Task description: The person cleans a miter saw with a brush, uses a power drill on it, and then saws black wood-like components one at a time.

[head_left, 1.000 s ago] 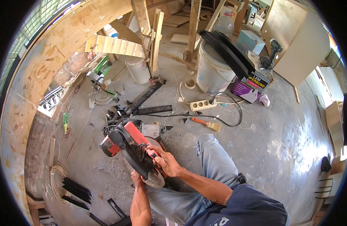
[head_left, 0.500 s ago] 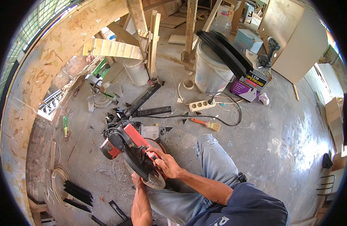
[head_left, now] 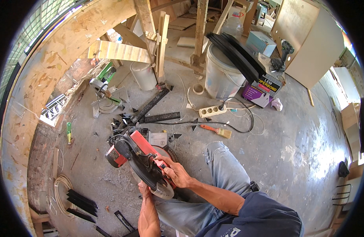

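Observation:
A red and black mitre saw (head_left: 138,152) stands on the floor in front of me, its round blade guard (head_left: 165,189) turned toward my legs. My right hand (head_left: 177,173) is wrapped around the saw's red handle. Low beside the guard, my left hand (head_left: 144,189) is closed, with its fingers partly hidden by the saw. What it holds cannot be made out. Dark offcuts (head_left: 118,121) lie heaped just beyond the saw, with black strips (head_left: 162,117) next to them.
A power strip (head_left: 212,110) with a black cable and a paintbrush (head_left: 217,130) lie beyond my knee. Farther off, a white bucket (head_left: 221,75) bears long black strips. A green mitre saw (head_left: 105,89) stands at far left. More black strips (head_left: 82,201) lie near left by coiled cable (head_left: 63,185).

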`<state>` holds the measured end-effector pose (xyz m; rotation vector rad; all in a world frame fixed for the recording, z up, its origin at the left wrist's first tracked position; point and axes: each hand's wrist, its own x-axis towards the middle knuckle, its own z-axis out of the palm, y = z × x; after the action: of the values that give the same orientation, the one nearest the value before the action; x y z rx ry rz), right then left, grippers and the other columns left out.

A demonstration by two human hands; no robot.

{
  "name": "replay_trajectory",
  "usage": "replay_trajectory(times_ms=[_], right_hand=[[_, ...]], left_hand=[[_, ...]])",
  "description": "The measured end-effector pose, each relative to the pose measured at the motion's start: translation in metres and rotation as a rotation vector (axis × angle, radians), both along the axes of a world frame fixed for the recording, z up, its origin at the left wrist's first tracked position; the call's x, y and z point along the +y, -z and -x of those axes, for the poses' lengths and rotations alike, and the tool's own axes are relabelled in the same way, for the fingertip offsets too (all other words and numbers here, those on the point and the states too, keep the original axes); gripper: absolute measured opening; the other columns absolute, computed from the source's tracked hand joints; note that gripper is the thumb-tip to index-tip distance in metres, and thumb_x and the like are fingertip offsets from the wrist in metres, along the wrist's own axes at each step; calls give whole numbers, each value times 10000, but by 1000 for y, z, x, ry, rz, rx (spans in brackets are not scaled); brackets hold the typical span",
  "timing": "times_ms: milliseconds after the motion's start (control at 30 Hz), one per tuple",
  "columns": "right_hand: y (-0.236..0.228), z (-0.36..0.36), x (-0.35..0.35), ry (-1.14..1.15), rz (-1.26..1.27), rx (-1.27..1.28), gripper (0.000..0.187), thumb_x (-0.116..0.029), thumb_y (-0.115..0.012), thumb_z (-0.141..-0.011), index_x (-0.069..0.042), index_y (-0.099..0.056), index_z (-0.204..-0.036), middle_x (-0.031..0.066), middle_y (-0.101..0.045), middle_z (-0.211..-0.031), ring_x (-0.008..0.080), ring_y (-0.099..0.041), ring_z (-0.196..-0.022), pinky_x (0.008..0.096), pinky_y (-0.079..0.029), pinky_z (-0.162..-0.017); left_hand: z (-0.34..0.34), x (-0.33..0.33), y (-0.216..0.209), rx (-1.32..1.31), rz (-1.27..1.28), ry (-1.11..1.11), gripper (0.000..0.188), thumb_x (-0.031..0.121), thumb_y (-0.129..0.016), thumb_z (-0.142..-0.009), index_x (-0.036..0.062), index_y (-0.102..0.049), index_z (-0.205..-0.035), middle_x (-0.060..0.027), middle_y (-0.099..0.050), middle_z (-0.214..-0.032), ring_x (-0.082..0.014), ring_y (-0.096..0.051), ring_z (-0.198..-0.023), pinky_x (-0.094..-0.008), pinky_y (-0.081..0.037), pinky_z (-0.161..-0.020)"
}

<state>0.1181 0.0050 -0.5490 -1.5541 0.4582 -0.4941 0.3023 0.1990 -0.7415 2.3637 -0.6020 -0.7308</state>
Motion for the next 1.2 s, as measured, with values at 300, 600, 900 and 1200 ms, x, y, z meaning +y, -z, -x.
replay_trajectory(times_ms=[300,600,900,1200], right_hand=[[-3,-1,0,3,-15,17,522,-230,-429,-923,-168,-431,-1442,67,-578,-756,177,-565,-654,339,-478,-638],[3,2,0,10,-26,18,529,-217,-421,-918,-165,-432,-1445,72,-578,-756,177,-566,-669,341,-479,-645],[-4,-2,2,-7,-14,19,530,-233,-427,-921,-174,-425,-1448,68,-583,-755,184,-573,-653,344,-484,-634],[5,3,-3,18,-5,49,531,-221,-430,-919,-157,-424,-1447,71,-586,-753,180,-573,-651,339,-488,-643]], left_hand=[[-3,8,12,117,131,-89,449,493,-616,-893,138,-695,-1156,-190,-729,-980,-399,-703,-918,-512,-535,-748],[8,-2,-6,121,126,-130,487,531,-600,-896,117,-709,-1126,-195,-728,-998,-393,-697,-958,-508,-526,-775],[-5,11,16,94,146,-108,458,507,-626,-880,151,-689,-1162,-185,-731,-982,-401,-701,-935,-500,-541,-770],[17,-11,-13,59,60,-73,399,449,-651,-881,158,-688,-1150,-192,-726,-974,-419,-694,-927,-509,-542,-755]])
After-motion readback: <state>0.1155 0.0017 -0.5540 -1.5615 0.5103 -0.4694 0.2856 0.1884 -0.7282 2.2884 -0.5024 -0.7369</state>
